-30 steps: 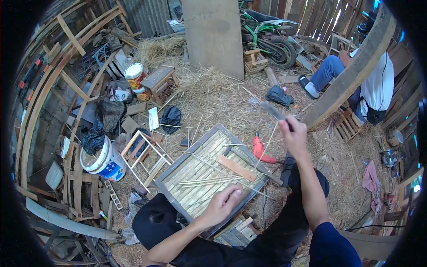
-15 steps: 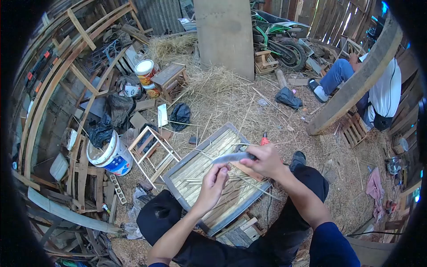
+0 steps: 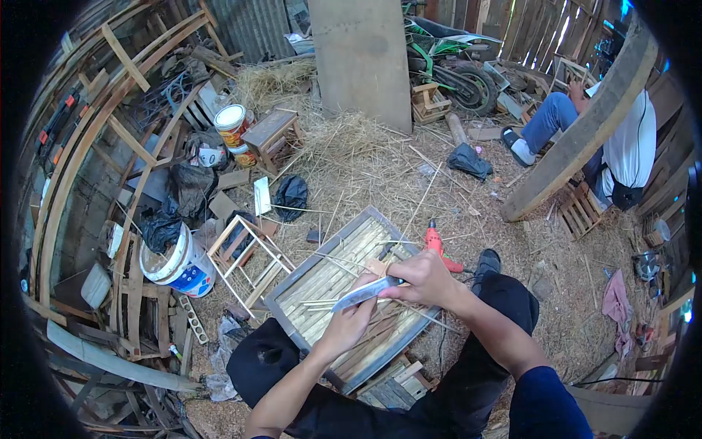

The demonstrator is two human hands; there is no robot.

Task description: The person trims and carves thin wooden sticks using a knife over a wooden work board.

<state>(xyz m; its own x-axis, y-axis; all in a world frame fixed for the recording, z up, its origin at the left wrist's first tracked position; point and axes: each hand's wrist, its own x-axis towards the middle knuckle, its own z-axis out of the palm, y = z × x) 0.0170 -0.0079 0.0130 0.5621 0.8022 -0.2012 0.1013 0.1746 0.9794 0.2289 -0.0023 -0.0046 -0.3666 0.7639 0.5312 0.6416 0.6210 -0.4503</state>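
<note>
My right hand (image 3: 424,279) grips a knife (image 3: 362,294) by its dark handle, the blade pointing left across my left hand. My left hand (image 3: 347,322) is closed just beneath the blade; what its fingers hold is mostly hidden. A small tan piece (image 3: 377,266) shows beyond the fingers, and I cannot tell whether it is held. Both hands are above a low slatted panel (image 3: 342,252) with a grey frame. Thin light strips (image 3: 322,301) lie on it, near my left hand. A red power drill (image 3: 437,245) rests on the ground past my right hand.
A small wooden frame (image 3: 245,256) and a white bucket (image 3: 179,267) stand left. A wooden stool (image 3: 270,135) and a leaning board (image 3: 362,66) are farther back. At right, a slanted post (image 3: 585,135) partly hides a seated person (image 3: 629,143). Straw and shavings cover the floor.
My right hand and the knife have moved down and slightly left. The blade now crosses in front of my left hand, tilted downward to the left. More of the red drill shows.
</note>
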